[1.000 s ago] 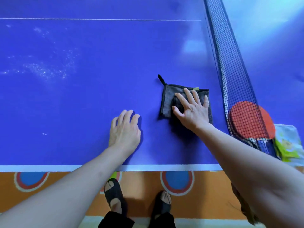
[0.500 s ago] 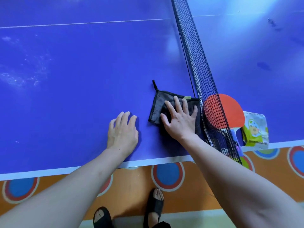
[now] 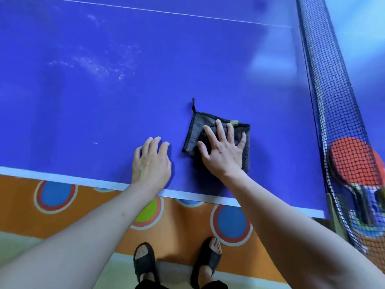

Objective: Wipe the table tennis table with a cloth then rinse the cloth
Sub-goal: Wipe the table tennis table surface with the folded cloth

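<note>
A dark grey cloth [image 3: 195,130] with a small hanging loop lies flat on the blue table tennis table [image 3: 104,113], near its white front edge. My right hand [image 3: 223,151] presses down on the cloth with fingers spread and straight. My left hand [image 3: 151,163] rests flat on the bare table just left of the cloth, apart from it, by the white edge line. Whitish dusty smears [image 3: 100,65] mark the table surface further back on the left.
The black net [image 3: 333,97] runs along the right. Behind it a red paddle [image 3: 354,161] lies on the other half of the table. Below the table edge are an orange floor mat with coloured circles [image 3: 231,222] and my feet in black sandals [image 3: 144,265].
My view has swung left, so the net and paddle now sit further right. My right hand with the cloth has slid left, away from the net; my left hand stays planted.
</note>
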Available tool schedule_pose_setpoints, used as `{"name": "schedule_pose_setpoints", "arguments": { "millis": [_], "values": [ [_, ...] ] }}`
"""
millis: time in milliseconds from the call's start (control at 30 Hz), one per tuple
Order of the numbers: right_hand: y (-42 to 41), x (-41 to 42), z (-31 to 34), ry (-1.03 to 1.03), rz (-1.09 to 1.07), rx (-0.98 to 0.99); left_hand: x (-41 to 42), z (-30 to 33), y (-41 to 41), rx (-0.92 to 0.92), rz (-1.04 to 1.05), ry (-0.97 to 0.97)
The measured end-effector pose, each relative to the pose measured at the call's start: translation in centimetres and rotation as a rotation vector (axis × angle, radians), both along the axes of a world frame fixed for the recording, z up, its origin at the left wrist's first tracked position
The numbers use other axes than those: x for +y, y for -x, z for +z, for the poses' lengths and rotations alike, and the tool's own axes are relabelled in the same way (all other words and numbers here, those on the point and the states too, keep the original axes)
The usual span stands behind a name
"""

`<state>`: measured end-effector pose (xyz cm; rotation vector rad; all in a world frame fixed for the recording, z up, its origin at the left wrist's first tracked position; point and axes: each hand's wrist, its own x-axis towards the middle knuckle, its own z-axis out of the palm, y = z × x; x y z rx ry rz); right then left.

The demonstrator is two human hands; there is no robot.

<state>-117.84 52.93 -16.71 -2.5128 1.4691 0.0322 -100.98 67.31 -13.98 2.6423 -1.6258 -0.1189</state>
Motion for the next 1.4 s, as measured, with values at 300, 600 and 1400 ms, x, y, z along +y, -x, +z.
{"name": "schedule_pose_setpoints", "arguments": {
  "millis": [300, 600, 1400],
  "values": [
    [-16.6, 7.6, -0.1, 0.009, 0.150, -0.026, 11.2, 0.1, -13.4, -0.005, 0.148, -0.018],
    [-22.0, 14.9, 0.1, 0.025, 0.366, -0.059, 18.1, 1.1, -17.9, -0.015, 0.172, -0.094],
    [14.6, 7.0, -0.7, 0.096, 0.143, -0.039, 6.6, 1.3, 10.1, 0.032, -0.098, -0.100]
  ]
}}
